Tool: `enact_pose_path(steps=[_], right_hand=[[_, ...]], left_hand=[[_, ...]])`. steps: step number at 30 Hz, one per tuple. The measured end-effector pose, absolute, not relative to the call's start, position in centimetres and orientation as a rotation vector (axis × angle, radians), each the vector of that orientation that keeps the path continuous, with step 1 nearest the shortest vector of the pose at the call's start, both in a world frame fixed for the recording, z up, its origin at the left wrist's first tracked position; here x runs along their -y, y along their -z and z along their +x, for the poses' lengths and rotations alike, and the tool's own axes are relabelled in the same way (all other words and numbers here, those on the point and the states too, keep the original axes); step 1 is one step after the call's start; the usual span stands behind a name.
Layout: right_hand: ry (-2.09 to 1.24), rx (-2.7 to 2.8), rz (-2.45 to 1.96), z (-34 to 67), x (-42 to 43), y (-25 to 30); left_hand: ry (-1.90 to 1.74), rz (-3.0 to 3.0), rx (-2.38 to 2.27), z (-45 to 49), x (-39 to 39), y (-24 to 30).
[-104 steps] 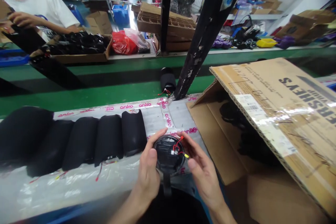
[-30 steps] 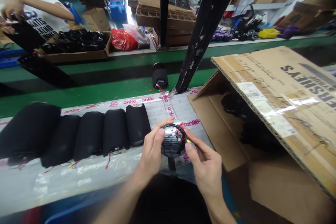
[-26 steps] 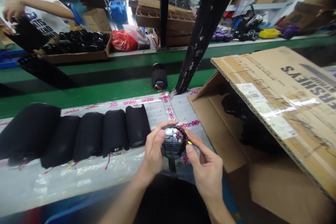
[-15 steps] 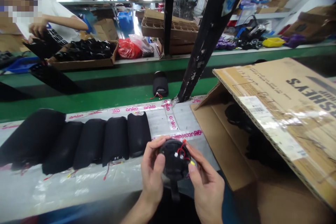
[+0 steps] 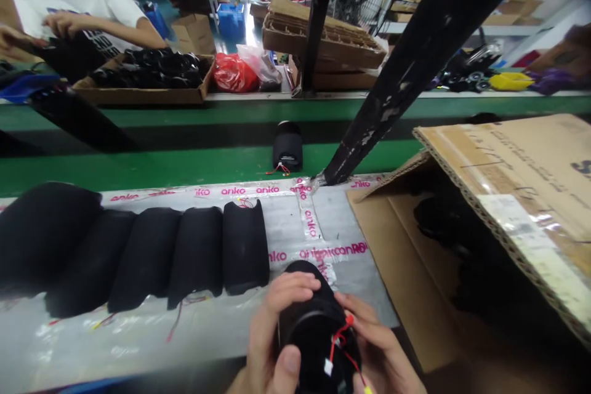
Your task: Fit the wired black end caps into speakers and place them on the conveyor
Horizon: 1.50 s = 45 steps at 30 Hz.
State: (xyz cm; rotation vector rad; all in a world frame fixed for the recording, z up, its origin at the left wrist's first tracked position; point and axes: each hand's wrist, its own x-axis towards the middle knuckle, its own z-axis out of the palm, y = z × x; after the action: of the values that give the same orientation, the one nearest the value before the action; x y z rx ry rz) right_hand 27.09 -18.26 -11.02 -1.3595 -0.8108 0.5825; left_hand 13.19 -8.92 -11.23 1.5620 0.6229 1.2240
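Low in the front, my two hands hold a black cylindrical speaker body, its end facing me. My left hand wraps its left side, fingers over the top and thumb at the near end. My right hand grips the right side, fingers close to red wires with red, white and yellow plugs that hang from the end. To the left, several similar black speaker bodies lie side by side on the plastic-covered table, thin wires coming out of their ends.
An open cardboard box with black parts inside stands on the right. Another speaker body rests on the green belt. A slanted black post rises behind the table. Across the belt, a person works beside a tray of black parts.
The speaker body has come down and nearer to me, tilted so its long side shows. Both hands moved with it. The view has shifted, and the co-worker's arms have changed position.
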Motion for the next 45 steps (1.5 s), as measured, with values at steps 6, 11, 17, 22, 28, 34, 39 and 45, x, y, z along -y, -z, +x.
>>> enact_pose_path(steps=[6, 11, 17, 22, 28, 34, 39, 45], right_hand=[[-0.592, 0.786, -1.375, 27.0, 17.4, 10.1], [-0.636, 0.754, -1.399, 27.3, 16.9, 9.4], [-0.735, 0.836, -1.370, 28.9, 15.9, 8.9], [-0.607, 0.721, -1.335, 26.7, 15.2, 10.4], [-0.607, 0.601, -1.329, 25.4, 15.4, 11.4], [-0.715, 0.558, -1.380, 26.5, 15.4, 10.1], [-0.777, 0.563, -1.399, 26.8, 15.6, 9.8], [-0.722, 0.622, -1.575, 27.0, 16.5, 10.0]], left_hand=[[-1.059, 1.529, -0.579, 13.9, 7.3, 10.2], [-1.083, 1.444, -0.651, 14.4, 7.3, 10.1], [-1.011, 1.417, -0.664, 14.6, 6.6, 10.2], [-1.063, 1.354, -0.648, 15.0, 7.0, 10.8], [-1.162, 1.342, -0.657, 15.4, 7.4, 10.9], [-1.008, 1.259, -0.724, 15.3, 6.9, 9.2], [-0.969, 1.232, -0.701, 15.2, 6.7, 9.0], [-1.074, 1.252, -0.640, 15.7, 6.5, 9.4]])
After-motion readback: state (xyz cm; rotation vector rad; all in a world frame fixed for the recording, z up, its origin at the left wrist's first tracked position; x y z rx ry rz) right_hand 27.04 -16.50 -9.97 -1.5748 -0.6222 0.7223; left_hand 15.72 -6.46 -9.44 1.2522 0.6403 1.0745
